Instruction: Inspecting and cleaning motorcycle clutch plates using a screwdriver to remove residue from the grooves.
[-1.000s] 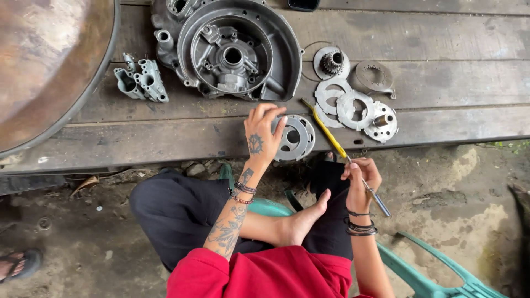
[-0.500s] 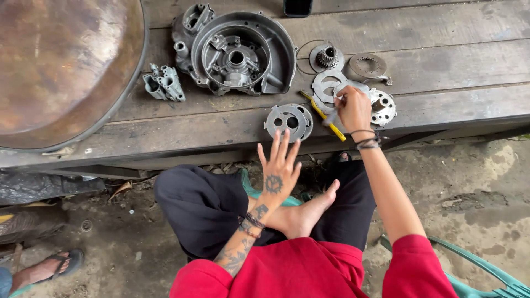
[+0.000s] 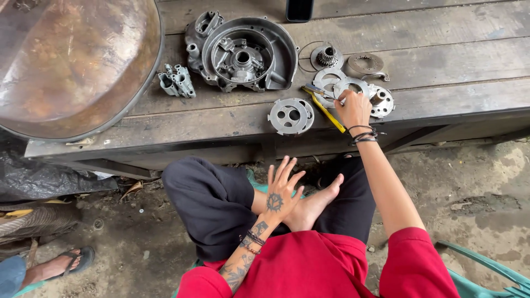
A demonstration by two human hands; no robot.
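Head view: the right hand (image 3: 353,108) reaches up to the bench (image 3: 452,60) and closes its fingertips on the rim of a ring plate (image 3: 350,85), which lies flat among 3 or 4 overlapping round plates at about 1 o'clock from the person's lap. The left hand (image 3: 281,190) is released, fingers spread, holding nothing, and hovers over the crossed legs and bare foot (image 3: 314,204).

To lift the ring cleanly, I judge it best to pinch its near edge and tip it up first, since it overlaps its neighbours and could drag them. The yellow-handled tool (image 3: 324,110) lies just beside the wrist at 9 o'clock; the forearm should stay clear of it.

The plates are thin grey stamped metal, dull and oily-looking. A disc (image 3: 291,116) with 3 round holes sits at 9 o'clock of the hand. The cast cover (image 3: 243,52), at 10 o'clock, is ribbed aluminium. The small gear (image 3: 327,56) is toothed. The bench is rough, dark, weathered planks.
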